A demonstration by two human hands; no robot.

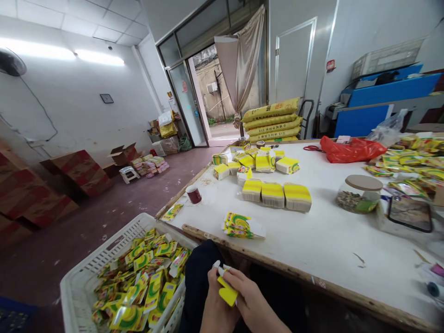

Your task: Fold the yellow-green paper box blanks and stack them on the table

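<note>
A small yellow packet (227, 291) sits low in the middle of the view, below the near table edge, pinched between both hands over the person's lap. Going left to right: one white plastic crate (81, 282) on the floor holds a loose heap of yellow-green packets, too many to count. The left hand (215, 303) curls around the packet from below; the right hand (248, 300) pinches its upper edge with fingertips that look taped white. On the white table (322, 240) lie one red mug (194, 194), one small pile of printed packets (239, 225), three yellow-topped stacks in a row (276, 194), one lidded jar (359, 194) and one red plastic bag (352, 149).
</note>
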